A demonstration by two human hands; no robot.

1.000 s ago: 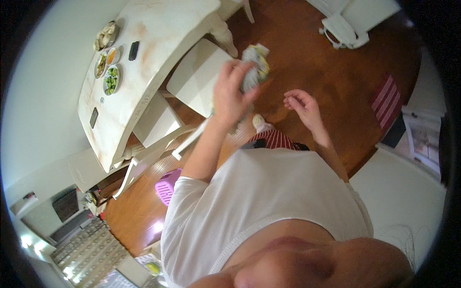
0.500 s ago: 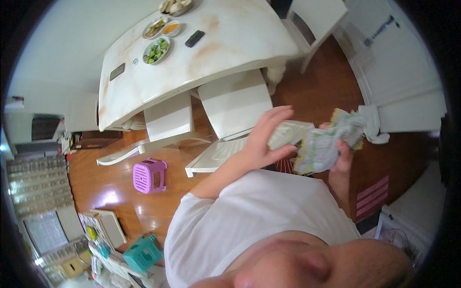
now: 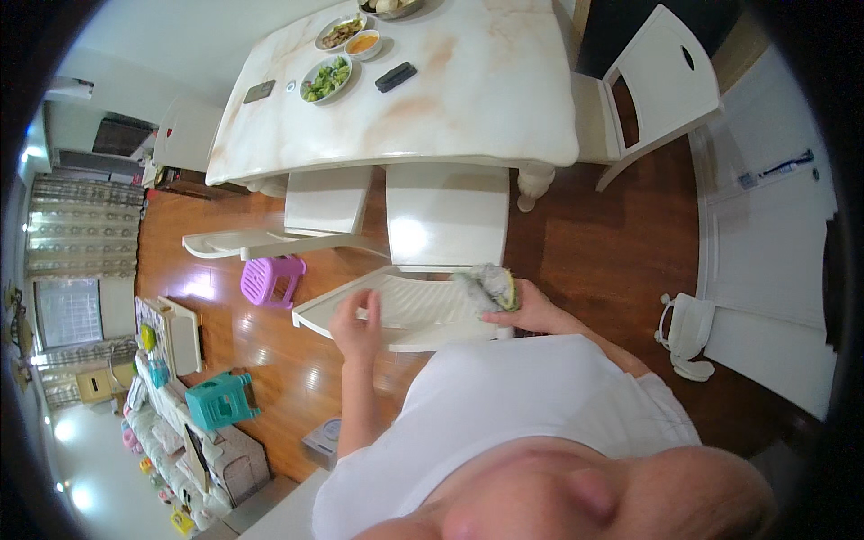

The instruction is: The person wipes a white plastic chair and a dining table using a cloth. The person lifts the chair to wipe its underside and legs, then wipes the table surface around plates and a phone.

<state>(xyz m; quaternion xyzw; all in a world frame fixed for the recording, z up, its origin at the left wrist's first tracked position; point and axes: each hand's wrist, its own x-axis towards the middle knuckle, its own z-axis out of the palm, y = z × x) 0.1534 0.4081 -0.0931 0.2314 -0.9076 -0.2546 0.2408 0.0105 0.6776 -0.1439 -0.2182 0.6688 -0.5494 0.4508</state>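
Observation:
My right hand (image 3: 531, 310) is closed round a bunched grey-white cloth (image 3: 487, 286) with a yellow-green edge. The cloth is at the right end of the backrest (image 3: 409, 310) of a white chair; whether it touches the wood I cannot tell. My left hand (image 3: 357, 326) is raised near the left part of that backrest, its fingers apart and nothing in them. The chair's pale seat (image 3: 447, 216) faces the marble-topped table (image 3: 477, 117).
On the table are a dish of greens (image 3: 326, 81), a bowl of orange food (image 3: 363, 45), a black object (image 3: 396, 77) and a phone (image 3: 260, 91). A purple stool (image 3: 270, 279) and teal stool (image 3: 219, 401) stand left. A white child's toilet seat (image 3: 688, 328) is by the door.
My right hand has brought the cloth left to the chair's backrest, and the cloth is more bunched. My left hand has moved left, away from it. The view has shifted.

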